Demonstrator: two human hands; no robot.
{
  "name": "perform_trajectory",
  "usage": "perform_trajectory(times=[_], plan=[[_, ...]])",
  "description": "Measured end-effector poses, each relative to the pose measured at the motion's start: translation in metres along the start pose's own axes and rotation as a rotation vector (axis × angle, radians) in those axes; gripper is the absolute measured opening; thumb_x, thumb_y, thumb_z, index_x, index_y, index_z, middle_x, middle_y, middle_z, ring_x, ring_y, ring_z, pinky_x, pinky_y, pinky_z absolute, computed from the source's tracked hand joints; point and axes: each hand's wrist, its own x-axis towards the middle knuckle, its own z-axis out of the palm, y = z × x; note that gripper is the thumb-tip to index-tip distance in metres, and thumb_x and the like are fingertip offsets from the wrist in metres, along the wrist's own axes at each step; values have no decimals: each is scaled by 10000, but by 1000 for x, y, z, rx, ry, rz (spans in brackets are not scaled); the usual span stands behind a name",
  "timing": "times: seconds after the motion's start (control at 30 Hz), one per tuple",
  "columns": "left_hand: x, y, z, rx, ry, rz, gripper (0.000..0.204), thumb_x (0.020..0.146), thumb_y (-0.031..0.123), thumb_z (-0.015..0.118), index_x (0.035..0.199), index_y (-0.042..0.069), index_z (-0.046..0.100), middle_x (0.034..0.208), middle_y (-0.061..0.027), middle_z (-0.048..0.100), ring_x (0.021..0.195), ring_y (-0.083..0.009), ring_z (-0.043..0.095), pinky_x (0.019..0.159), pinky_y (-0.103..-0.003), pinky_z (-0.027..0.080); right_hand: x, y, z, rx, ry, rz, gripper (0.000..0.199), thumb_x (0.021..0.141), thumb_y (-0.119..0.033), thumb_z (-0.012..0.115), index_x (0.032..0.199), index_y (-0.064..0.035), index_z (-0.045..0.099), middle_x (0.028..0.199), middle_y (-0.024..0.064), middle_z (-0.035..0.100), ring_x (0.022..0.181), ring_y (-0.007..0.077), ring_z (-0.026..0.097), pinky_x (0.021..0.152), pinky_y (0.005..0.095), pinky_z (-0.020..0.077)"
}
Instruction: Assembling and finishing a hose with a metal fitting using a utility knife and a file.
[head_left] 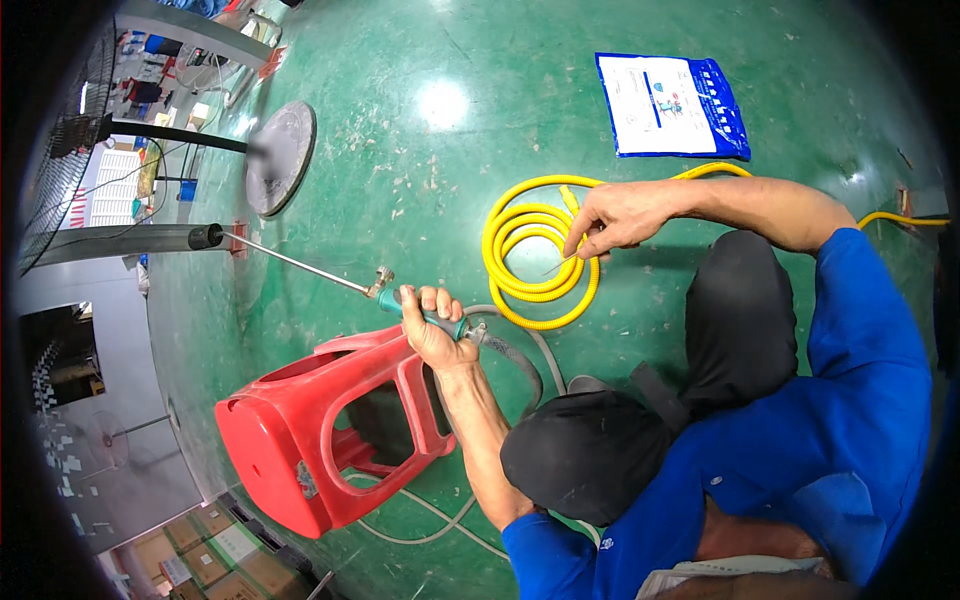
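My left hand (440,335) is wrapped round the green grip of a wand (390,299) with a brass valve knob and a long thin metal tube. The tube points to the far left, its tip close to a grey post. From the grip's rear end a grey braided hose (515,365) runs down past my knee. Above the coiled yellow hose (520,290), my right hand (622,218) has thumb and forefinger pinched on a thin needle-like sliver, too fine to name. The yellow hose lies on the floor, one end fitting beside my fingers.
Below my left hand a red plastic stool (300,430) lies on its side. A blue and white packet (665,105) is on the green floor, far right. A fan's round base (282,158), a grey post (150,241) and cardboard boxes (205,560) stand leftward. Thin hose loops by the stool.
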Motion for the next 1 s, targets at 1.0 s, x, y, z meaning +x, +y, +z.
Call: perform_trajectory(times=[1.0], plan=[[-24,0,30,190,19,87,489,1007,600,312,1079,142,467,715,-19,448,553,-125,440,454,-255,365,24,-61,34,-171,49,-259,339,909,-224,551,1110,16,680,957,206,702,880,297,674,784,405,508]])
